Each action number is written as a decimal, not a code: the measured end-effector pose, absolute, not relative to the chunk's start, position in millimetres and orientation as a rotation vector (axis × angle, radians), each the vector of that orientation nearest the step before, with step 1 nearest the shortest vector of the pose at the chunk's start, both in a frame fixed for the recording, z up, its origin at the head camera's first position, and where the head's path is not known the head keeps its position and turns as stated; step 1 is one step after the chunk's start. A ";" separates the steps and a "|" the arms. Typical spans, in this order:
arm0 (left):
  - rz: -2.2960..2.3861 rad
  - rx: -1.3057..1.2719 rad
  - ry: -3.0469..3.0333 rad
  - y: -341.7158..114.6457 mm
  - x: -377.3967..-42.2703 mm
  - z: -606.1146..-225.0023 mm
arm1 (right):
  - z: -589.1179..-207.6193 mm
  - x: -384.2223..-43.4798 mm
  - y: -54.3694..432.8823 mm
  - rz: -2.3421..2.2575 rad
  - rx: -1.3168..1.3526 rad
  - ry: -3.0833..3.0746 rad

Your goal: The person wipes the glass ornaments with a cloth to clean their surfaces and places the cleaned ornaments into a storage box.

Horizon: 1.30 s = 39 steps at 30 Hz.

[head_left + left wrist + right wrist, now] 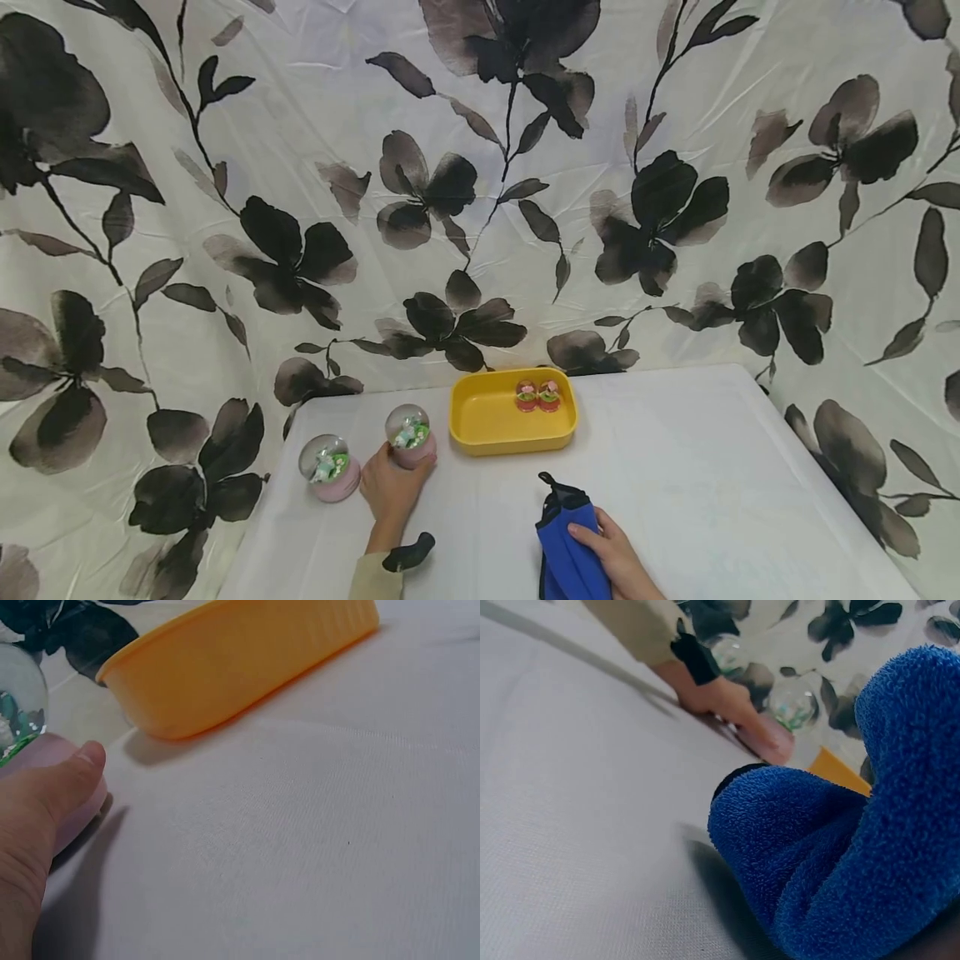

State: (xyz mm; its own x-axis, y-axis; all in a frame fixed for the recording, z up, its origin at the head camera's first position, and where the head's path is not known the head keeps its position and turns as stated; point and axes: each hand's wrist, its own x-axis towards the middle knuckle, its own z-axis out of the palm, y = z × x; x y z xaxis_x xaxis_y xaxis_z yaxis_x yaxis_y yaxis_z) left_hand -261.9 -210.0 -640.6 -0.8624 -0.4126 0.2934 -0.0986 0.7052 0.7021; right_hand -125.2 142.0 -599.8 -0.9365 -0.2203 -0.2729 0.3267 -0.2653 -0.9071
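In the head view my left hand (393,492) grips the pink base of a snow globe (409,431), fingers and thumb around its sides. The left wrist view shows the thumb (79,776) pressed along that pink base, close over the white cloth. A second snow globe (330,471), also pink-based with green and white figures inside, stands just left of the hand. My right hand (618,554) holds a folded blue cloth (572,542) with black edging and a black loop, thumb on top. Its fluffy terry side (817,855) fills much of the right wrist view.
A yellow tray (480,446) stands at the back middle of the white-covered table (720,483). Two small red-based globes (537,397) sit in its right back part. Behind the table hangs a curtain (555,233) with dark flowers.
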 end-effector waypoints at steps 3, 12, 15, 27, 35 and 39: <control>-0.987 0.414 -2.493 -206.8 -264.6 -640.1 | -599.7 -124.8 141.4 -2.249 0.138 1.658; -1.077 0.483 -2.464 -205.2 -276.7 -638.5 | -595.6 -127.1 141.7 -2.266 0.092 1.595; -1.138 0.494 -2.459 -205.8 -276.9 -632.9 | -595.3 -128.0 141.5 -2.263 0.091 1.598; -1.362 0.418 -2.326 -217.6 -265.5 -628.2 | -594.7 -127.5 143.9 -2.248 0.116 1.616; -1.527 0.415 -2.154 -221.6 -252.2 -625.3 | -594.2 -125.6 146.3 -2.289 0.104 1.550; -1.618 0.427 -2.084 -219.5 -247.9 -620.9 | -596.7 -122.1 149.4 -2.283 0.126 1.592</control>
